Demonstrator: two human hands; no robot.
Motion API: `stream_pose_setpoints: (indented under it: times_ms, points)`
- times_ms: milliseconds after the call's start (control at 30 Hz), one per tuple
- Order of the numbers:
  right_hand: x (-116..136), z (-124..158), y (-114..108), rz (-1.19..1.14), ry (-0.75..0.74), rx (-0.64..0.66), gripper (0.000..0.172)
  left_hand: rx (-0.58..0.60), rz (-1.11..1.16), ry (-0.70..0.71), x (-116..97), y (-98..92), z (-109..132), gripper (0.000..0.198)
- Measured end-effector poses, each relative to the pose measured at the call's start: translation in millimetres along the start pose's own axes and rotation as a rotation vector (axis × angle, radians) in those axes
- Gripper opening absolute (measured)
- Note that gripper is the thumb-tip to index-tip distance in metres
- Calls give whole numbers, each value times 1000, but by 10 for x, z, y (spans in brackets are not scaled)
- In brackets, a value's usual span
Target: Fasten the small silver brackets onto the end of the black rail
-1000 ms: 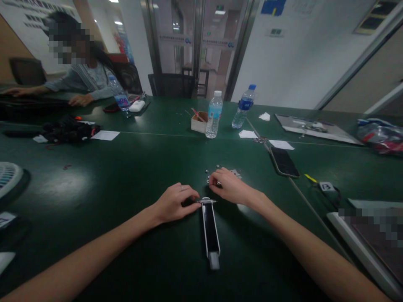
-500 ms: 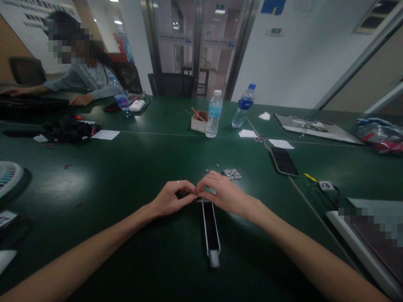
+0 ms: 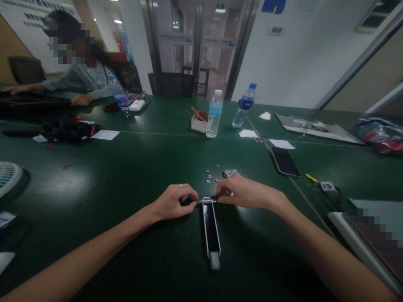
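Observation:
A long narrow device [image 3: 211, 228] with a dark face and white edges lies on the green table, a pale tab at its near end. Across its far end runs a thin metal rod [image 3: 207, 201]. My left hand [image 3: 176, 202] pinches the rod's left end between thumb and index finger. At the rod's right end is my right hand [image 3: 241, 192], thumb and fingertips close together; what they hold, if anything, is too small to tell. Several small nuts [image 3: 209, 176] lie just beyond the device. Metal plates [image 3: 227, 173] sit partly behind my right hand.
Beyond are a small box [image 3: 198, 123], a white-capped bottle [image 3: 214, 115] and a blue-capped bottle [image 3: 244, 107]. A phone [image 3: 285, 161] lies to the right, a laptop [image 3: 368, 235] nearer. Black cables [image 3: 69, 129] are at left, where a person [image 3: 91, 75] sits.
My right hand has moved right, away from my left hand, to the rod's other end. The rod and more small nuts now show, and the metal plates are more covered.

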State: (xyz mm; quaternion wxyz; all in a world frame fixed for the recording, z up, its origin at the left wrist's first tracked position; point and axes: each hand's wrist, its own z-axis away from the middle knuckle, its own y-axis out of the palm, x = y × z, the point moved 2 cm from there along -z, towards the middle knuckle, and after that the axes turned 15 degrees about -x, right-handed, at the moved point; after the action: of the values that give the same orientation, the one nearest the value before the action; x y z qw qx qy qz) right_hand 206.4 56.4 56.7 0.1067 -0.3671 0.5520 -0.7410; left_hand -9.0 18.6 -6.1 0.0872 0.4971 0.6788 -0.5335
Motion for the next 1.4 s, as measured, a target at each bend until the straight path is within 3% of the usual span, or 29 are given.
stream_pose_setpoints:
  times_ms: [733, 1400]
  points:
    - [-116, -25, 123, -31, -85, 61, 15, 7, -20, 0, -32, -18, -30, 14]
    - [-10, -30, 121, 7, -111, 39, 16, 13, -38, 72, -4, 0, -12, 14]
